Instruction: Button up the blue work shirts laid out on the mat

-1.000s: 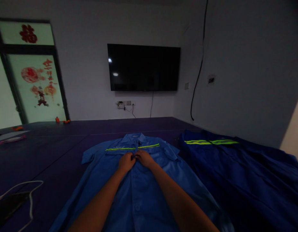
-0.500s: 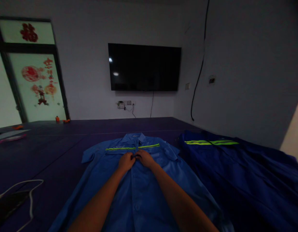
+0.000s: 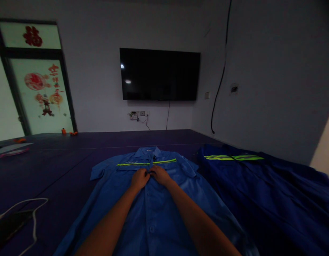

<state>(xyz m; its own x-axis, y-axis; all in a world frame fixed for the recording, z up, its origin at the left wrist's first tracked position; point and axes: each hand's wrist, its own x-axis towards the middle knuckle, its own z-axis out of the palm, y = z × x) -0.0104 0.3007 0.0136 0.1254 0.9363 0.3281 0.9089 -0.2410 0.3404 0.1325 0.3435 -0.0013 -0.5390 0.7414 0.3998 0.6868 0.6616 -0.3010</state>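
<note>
A blue short-sleeved work shirt lies front up with its collar away from me and a yellow-green stripe across the chest. Just below that stripe, at the front placket, my left hand pinches the fabric edge. My right hand grips the same placket from the other side, fingertips almost meeting the left ones. Whether a button sits between the fingers is hidden. Lower on the placket, a button shows.
To the right lies a darker blue garment with a bright stripe. A white cable and a dark flat object rest at the near left on the purple surface. Small orange items stand near the door.
Hardly anything differs. Both hands keep their pinch at the same place on the placket, with only a very slight shift of the view.
</note>
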